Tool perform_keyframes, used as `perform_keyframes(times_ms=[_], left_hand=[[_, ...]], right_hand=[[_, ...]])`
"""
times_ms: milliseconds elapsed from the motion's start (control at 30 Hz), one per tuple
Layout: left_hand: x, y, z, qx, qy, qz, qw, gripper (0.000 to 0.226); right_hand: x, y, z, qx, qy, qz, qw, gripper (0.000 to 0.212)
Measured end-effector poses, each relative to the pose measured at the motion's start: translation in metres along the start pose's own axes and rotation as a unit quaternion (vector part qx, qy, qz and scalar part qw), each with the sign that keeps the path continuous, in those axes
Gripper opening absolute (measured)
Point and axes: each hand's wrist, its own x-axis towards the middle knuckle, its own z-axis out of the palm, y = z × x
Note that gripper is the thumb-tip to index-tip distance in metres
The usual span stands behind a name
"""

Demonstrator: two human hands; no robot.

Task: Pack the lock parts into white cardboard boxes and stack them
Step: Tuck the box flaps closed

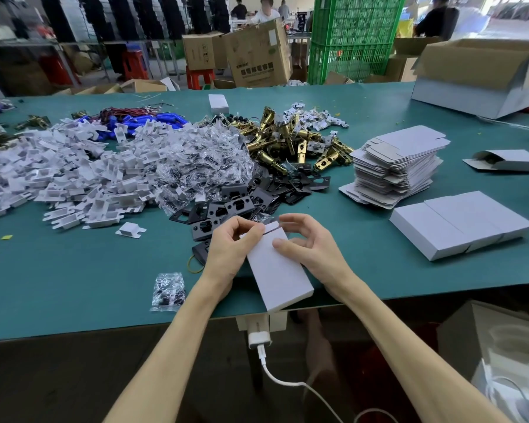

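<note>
A slim white cardboard box (277,270) lies at the table's near edge, its far end flap almost closed. My left hand (229,248) grips its left side and pinches the flap. My right hand (306,245) holds the right side, thumb on the top face. Beyond lie black strike plates (226,209), brass latches (287,138), bagged screws (202,160) and white plastic inserts (74,169). To the right sit closed white boxes (461,224) side by side and a stack of flat box blanks (397,166).
A loose screw bag (168,291) lies left of my left arm on the green table (74,285). An open small box (507,160) and a large open carton (483,74) stand at the right. People work at the back. A charger cable (275,374) hangs below the edge.
</note>
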Motion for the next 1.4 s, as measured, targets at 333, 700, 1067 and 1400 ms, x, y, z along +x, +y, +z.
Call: perform_keyframes(times_ms=[333, 700, 1067, 1400], left_hand=[[-0.002, 0.0033, -0.0012, -0.037, -0.02, -0.009, 0.999, 0.028], [-0.0033, 0.0043, -0.001, -0.042, -0.023, -0.006, 0.999, 0.029], [-0.0034, 0.0033, 0.0006, -0.022, -0.013, -0.002, 1.0, 0.032], [-0.0036, 0.0012, -0.0014, -0.039, -0.041, 0.011, 0.998, 0.02]], right_hand=[[-0.0008, 0.0021, -0.0012, 0.009, 0.02, -0.006, 1.0, 0.032], [-0.0003, 0.0049, -0.0023, 0.004, 0.021, -0.013, 1.0, 0.03], [-0.0008, 0.0039, -0.0018, -0.009, 0.01, -0.014, 1.0, 0.031], [0.0003, 0.0074, -0.0023, -0.015, 0.044, -0.027, 0.999, 0.02]])
